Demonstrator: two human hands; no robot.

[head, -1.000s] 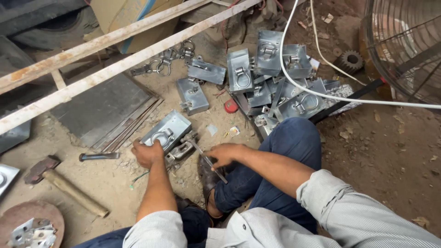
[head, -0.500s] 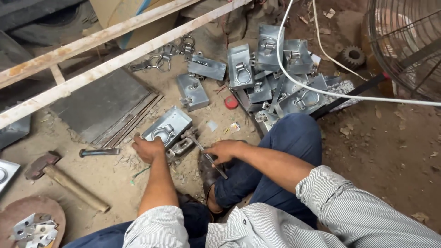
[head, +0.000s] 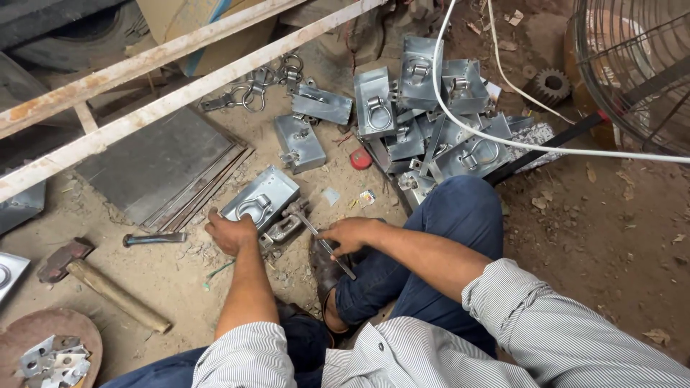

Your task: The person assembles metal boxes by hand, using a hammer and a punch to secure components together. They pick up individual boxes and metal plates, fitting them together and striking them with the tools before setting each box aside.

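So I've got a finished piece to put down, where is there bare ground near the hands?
Bare dirt lies between the hammer and the left hand, and more to the right of the knee, below the fan. Crowded: the pile of metal trays ahead of the right hand.

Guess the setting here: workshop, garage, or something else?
Likely a small metal-fabrication workshop, worked at floor level: a pile of stamped metal boxes on the dirt floor, a hammer lying nearby, and the left hand steadying a metal box.
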